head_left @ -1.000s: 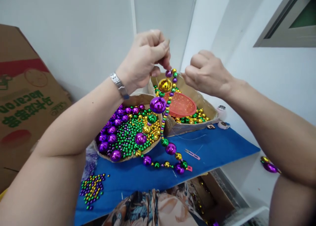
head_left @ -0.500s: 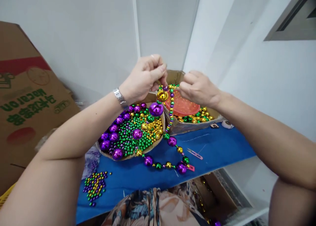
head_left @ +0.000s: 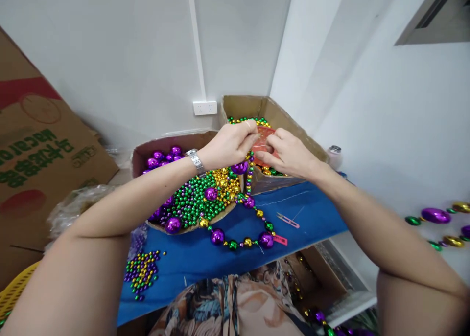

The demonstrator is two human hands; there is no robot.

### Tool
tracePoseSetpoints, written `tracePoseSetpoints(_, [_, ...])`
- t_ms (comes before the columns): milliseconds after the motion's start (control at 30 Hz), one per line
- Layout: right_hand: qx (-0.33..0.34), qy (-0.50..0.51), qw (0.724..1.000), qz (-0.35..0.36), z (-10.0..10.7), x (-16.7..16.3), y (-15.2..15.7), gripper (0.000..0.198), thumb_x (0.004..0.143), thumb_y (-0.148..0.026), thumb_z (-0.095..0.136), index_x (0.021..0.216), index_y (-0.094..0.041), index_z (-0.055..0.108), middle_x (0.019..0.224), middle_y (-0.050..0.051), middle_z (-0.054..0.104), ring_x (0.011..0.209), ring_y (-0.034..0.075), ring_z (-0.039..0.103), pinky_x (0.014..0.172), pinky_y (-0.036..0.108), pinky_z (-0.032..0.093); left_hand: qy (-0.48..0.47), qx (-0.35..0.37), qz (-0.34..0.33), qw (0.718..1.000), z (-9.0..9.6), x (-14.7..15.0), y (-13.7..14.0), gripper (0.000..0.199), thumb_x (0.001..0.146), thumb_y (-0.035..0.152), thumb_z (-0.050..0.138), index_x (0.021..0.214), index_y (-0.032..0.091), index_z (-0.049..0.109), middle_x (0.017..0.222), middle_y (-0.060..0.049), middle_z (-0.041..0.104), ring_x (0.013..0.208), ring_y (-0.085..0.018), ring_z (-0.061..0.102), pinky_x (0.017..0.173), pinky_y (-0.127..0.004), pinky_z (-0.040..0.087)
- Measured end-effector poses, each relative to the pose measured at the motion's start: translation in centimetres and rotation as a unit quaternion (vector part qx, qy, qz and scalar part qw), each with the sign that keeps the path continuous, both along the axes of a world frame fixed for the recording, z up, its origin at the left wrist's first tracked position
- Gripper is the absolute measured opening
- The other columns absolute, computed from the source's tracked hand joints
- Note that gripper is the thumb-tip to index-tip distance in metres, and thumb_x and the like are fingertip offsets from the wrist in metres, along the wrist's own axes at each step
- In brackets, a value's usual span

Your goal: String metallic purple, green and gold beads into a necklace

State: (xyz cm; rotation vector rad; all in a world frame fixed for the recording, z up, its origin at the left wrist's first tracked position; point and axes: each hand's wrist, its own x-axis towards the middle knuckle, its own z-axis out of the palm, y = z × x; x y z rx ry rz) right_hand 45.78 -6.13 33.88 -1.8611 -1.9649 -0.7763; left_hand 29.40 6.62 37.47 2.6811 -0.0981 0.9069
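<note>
My left hand [head_left: 233,143] is closed in a pinch at the top of a bead necklace [head_left: 217,236]. Purple, gold and green beads hang from its fingers in a loop, whose lower end rests on the blue tabletop [head_left: 257,270]. A pink tag [head_left: 281,240] lies by a large purple bead at the bottom of the loop. Close beside it, my right hand [head_left: 288,151] has its fingers curled together, slightly apart from the left. Whatever those fingertips pinch is too small or hidden to make out.
Behind the necklace stands a carton [head_left: 138,152] of sorted beads; right of it, another carton [head_left: 293,123] holds beads and a red dish [head_left: 262,136]. Pink thread snips [head_left: 288,220] and loose small beads [head_left: 144,272] lie on the table. Bead strands [head_left: 436,215] hang at far right.
Both hands have come lower and closer together, the right one moving left toward the pinched necklace top. The camera view has shifted, showing more of the cartons and strands at the right.
</note>
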Motion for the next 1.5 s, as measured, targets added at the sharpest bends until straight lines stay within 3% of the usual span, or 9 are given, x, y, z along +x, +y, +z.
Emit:
tracePoseSetpoints(233, [0.073, -0.047, 0.99, -0.113, -3.0, -1.2, -0.3, 0.043, 0.087, -0.06, 0.05, 0.079, -0.017, 0.054, 0.081, 0.008, 0.046, 0.08, 0.022, 0.038, 0.072, 0.035, 0.034, 0.058, 0.014, 0.058, 0.997, -1.0, 1.7, -0.8, 0.016, 0.09, 0.019, 0.045, 0.078, 0.016, 0.055, 0.063, 0.0, 0.056, 0.057, -0.012, 0.047, 0.064, -0.028, 0.039])
tracePoseSetpoints(400, [0.13, -0.08, 0.977, -0.148, -4.0, -1.5, -0.4, 0.024, 0.092, -0.035, 0.047, 0.076, -0.018, 0.054, 0.077, 0.007, 0.046, 0.078, 0.021, 0.035, 0.068, 0.035, 0.027, 0.06, -0.186, 0.065, 0.979, -1.4, 2.8, -1.3, 0.025, 0.09, 0.016, 0.046, 0.065, 0.016, 0.049, 0.062, -0.001, 0.057, 0.055, -0.009, 0.05, 0.061, -0.025, 0.042])
tracePoseSetpoints(567, [0.158, -0.042, 0.975, -0.147, -6.1, -2.1, 0.0, 0.031, 0.095, -0.024, 0.04, 0.067, -0.02, 0.05, 0.067, 0.004, 0.043, 0.072, 0.019, 0.035, 0.067, 0.035, 0.024, 0.05, -0.534, 0.052, 0.843, -2.1, 3.4, -1.0, 0.02, 0.09, 0.013, 0.046, 0.071, 0.017, 0.045, 0.058, 0.003, 0.054, 0.048, -0.006, 0.052, 0.051, -0.019, 0.043])
tracePoseSetpoints(733, [0.128, 0.161, 0.975, -0.084, -8.3, -3.9, -0.9, 0.028, 0.097, -0.037, 0.043, 0.077, -0.02, 0.053, 0.073, 0.004, 0.054, 0.072, 0.017, 0.048, 0.068, 0.032, 0.035, 0.038, -0.625, 0.028, 0.779, -3.1, 2.8, -0.3, 0.019, 0.089, 0.013, 0.049, 0.07, 0.016, 0.047, 0.058, 0.002, 0.056, 0.047, -0.006, 0.055, 0.05, -0.019, 0.047])
tracePoseSetpoints(933, [0.019, 0.526, 0.846, 0.078, -9.3, -3.2, -1.4, 0.053, 0.094, -0.047, 0.049, 0.139, -0.024, 0.033, 0.057, -0.01, 0.041, 0.047, 0.011, 0.042, 0.049, 0.026, 0.034, 0.027, -0.586, -0.016, 0.81, -4.2, 1.9, -0.3, 0.022, 0.094, 0.02, 0.051, 0.072, 0.016, 0.047, 0.06, 0.002, 0.058, 0.049, -0.006, 0.056, 0.048, -0.017, 0.046])
tracePoseSetpoints(1067, [-0.119, 0.629, 0.75, 0.167, -10.4, -2.6, -0.7, 0.046, 0.091, -0.054, 0.051, 0.127, -0.025, 0.043, 0.058, -0.011, 0.038, 0.041, 0.008, 0.031, 0.042, 0.023, 0.028, 0.066, -0.548, -0.049, 0.833, -4.8, 1.3, -0.7, 0.023, 0.094, 0.021, 0.053, 0.072, 0.015, 0.048, 0.061, 0.002, 0.059, 0.048, -0.004, 0.056, 0.048, -0.015, 0.045])
tracePoseSetpoints(1133, [-0.108, 0.599, 0.78, 0.144, -11.0, -2.8, -0.4, 0.036, 0.091, -0.055, 0.051, 0.11, -0.024, 0.051, 0.06, -0.009, 0.042, 0.043, 0.007, 0.033, 0.044, 0.023, 0.03, 0.078, -0.537, -0.043, 0.839, -5.4, 0.9, -0.7, 0.023, 0.093, 0.02, 0.054, 0.071, 0.014, 0.049, 0.062, 0.002, 0.059, 0.047, -0.004, 0.055, 0.047, -0.015, 0.045])
tracePoseSetpoints(1300, [0.07, 0.278, 0.958, -0.021, -12.5, -3.6, -0.3, 0.023, 0.097, -0.039, 0.045, 0.095, -0.021, 0.06, 0.069, 0.001, 0.056, 0.066, 0.015, 0.051, 0.066, 0.029, 0.039, 0.116, -0.552, 0.016, 0.826, -8.0, -0.2, -0.2, 0.022, 0.093, 0.013, 0.051, 0.071, 0.013, 0.051, 0.061, 0.001, 0.059, 0.046, -0.004, 0.053, 0.044, -0.015, 0.043])
tracePoseSetpoints(1500, [0.107, 0.031, 0.992, -0.053, -14.3, -3.8, 0.5, 0.028, 0.099, -0.032, 0.041, 0.088, -0.023, 0.064, 0.059, 0.002, 0.047, 0.062, 0.017, 0.044, 0.062, 0.033, 0.031, 0.207, -0.588, 0.017, 0.782, -10.4, -1.0, 0.7, 0.019, 0.087, 0.015, 0.06, 0.07, 0.013, 0.053, 0.062, 0.001, 0.057, 0.047, -0.004, 0.049, 0.043, -0.016, 0.042])
